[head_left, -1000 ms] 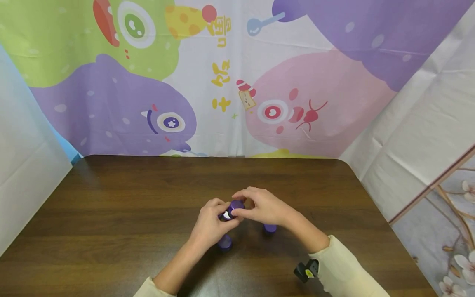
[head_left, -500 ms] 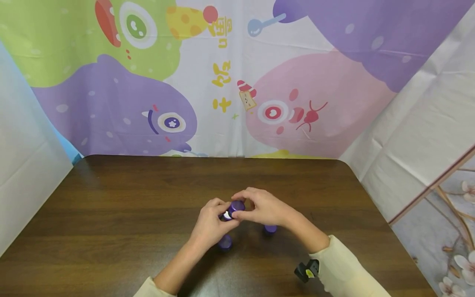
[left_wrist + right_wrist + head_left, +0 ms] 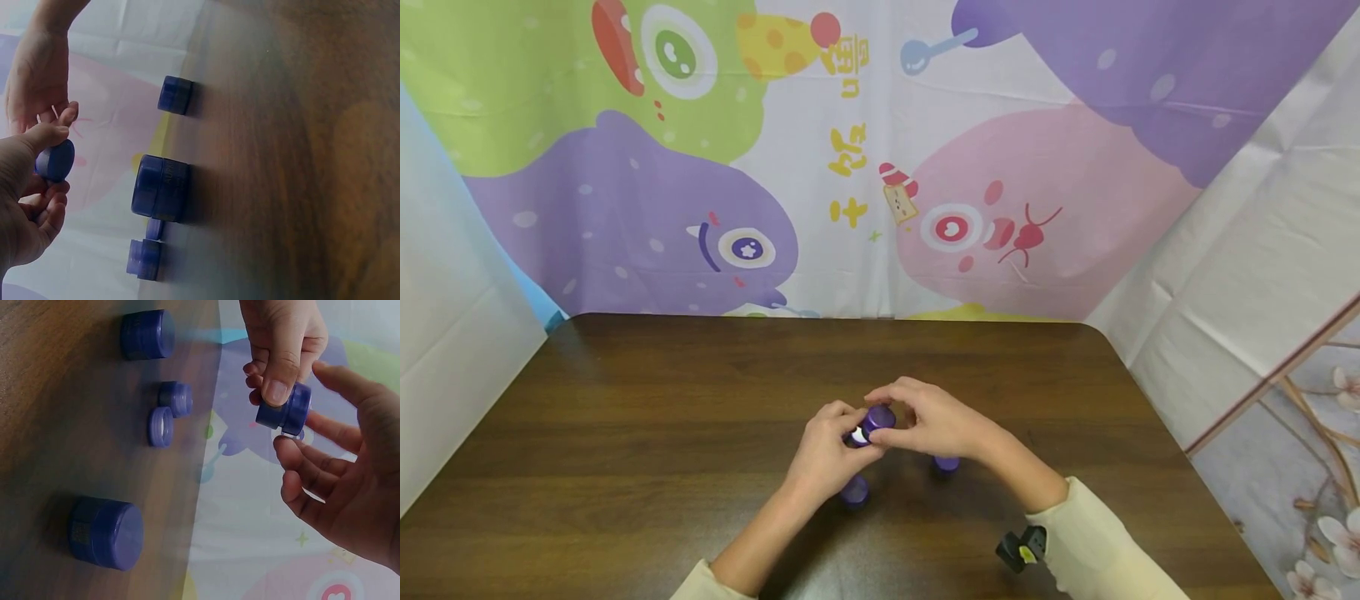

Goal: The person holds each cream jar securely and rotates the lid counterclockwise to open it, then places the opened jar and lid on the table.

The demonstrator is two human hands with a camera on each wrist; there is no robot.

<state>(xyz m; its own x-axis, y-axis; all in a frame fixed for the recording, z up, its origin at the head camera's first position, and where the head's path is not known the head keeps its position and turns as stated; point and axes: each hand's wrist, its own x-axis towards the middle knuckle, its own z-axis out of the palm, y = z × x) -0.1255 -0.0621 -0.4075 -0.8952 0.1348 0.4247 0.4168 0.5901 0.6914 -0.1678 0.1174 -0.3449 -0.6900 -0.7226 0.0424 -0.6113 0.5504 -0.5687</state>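
A small purple jar (image 3: 270, 415) is held up above the table between both hands. My left hand (image 3: 824, 450) grips the jar's body, the thumb pressed along its side in the right wrist view. On the round purple lid (image 3: 880, 417) are the thumb and fingers of my right hand (image 3: 938, 422). A pale patch shows on the jar beside the lid in the head view. The left wrist view shows one flat round end of the jar (image 3: 60, 160), with the rest covered by the left hand.
On the brown wooden table (image 3: 625, 467) stand a large purple jar (image 3: 103, 534), a medium one (image 3: 147, 334) and a small open-topped one (image 3: 175, 399). A loose ring-like lid (image 3: 161, 427) stands beside the small one. A cartoon-print cloth (image 3: 850, 275) hangs behind the table.
The right hand's fingers shift very slightly around the lid. Both hands and the jar otherwise keep their places.
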